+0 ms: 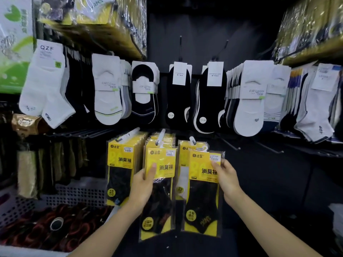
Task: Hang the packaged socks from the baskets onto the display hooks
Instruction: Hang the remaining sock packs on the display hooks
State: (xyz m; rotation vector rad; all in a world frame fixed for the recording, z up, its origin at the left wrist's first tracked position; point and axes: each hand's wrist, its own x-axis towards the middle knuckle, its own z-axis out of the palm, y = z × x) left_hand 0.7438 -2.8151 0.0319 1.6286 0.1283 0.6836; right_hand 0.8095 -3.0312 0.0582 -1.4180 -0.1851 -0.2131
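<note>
Three rows of yellow-and-black sock packs hang on display hooks at the lower middle. My left hand (143,182) grips the front pack of the middle row (160,182), thumb on its yellow card. My right hand (225,176) pinches the upper right edge of another yellow pack (203,191), held in front of the right row just below that row's hook tip (192,140). The left row of packs (120,167) hangs untouched on its hook (128,135).
A grey perforated basket (74,193) at the lower left holds dark red-and-black sock bundles (46,229). White and black sock pairs hang in a row above. Bare hooks (232,145) jut out to the right of the yellow packs. Wrapped stock fills the top shelves.
</note>
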